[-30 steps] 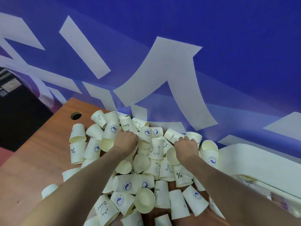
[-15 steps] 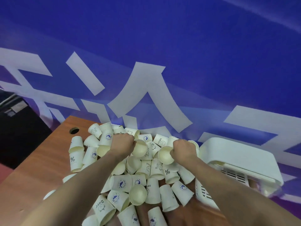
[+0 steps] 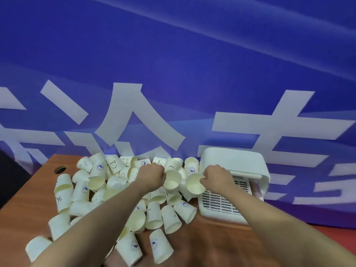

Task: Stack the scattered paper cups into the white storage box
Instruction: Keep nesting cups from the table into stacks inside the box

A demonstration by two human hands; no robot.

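Observation:
Several white paper cups [image 3: 154, 214] lie scattered in a heap on the wooden table [image 3: 212, 245]. My left hand [image 3: 151, 177] grips one cup [image 3: 172, 182] by its rim, mouth turned toward me, above the heap. My right hand [image 3: 216, 177] pinches the rim of another cup [image 3: 195, 183] just to the right of it. The two held cups hang side by side, a small gap apart. The white storage box [image 3: 234, 164] lies tipped on its side at the right, its slotted wall [image 3: 219, 202] facing me, directly behind my right hand.
A blue banner with large white characters [image 3: 134, 116] hangs right behind the table. A round cable hole [image 3: 60, 169] sits at the table's far left corner. Bare wood shows at the front right and the far left edge.
Both hands have lifted a cup each out of the heap and brought them together. The view has swung right, bringing the whole white box into sight.

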